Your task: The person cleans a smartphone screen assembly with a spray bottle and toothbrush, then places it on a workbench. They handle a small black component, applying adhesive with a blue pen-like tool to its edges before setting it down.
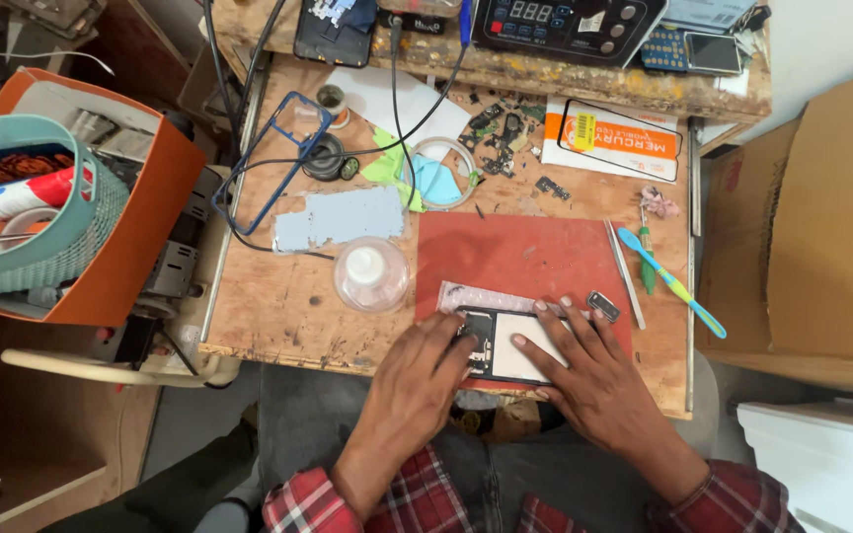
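Left hand: the left hand [412,380] is laid flat on the left end of the phone [505,345], fingers spread loosely and pressed down, not clenched; the fingertips reach the dark part of its opened back.
Right hand: the right hand [584,370] is laid flat over the right end of the phone, fingers splayed and released, nothing being gripped; the fingertips [541,306] rest along its far edge and on its white panel.
Phone: it is lain flat under both sets of fingers, at the near edge of the red mat [535,252], its back opened, dark at the left and white at the right.
Strip: a pale speckled strip [486,298] is seen just beyond the left fingertips, touching the far edge of the phone.
Small part: a small dark metal part [603,305] is found just past the right fingertips, on the mat.
Dish: a clear round dish [371,273] is set beyond the left fingers, off the mat's left edge.
Grey sheet: a grey patch [340,218] is seen further beyond the dish.
Toothbrush: a blue and green toothbrush [671,281] is laid to the right of the right fingers, well apart, beside a thin metal tool [625,274].
Frame: a blue phone frame [273,163] is placed far beyond the left fingers.
Bench: all is borne by a worn wooden bench [278,306].
Sleeves: red plaid cuffs [298,503] are worn at both wrists.
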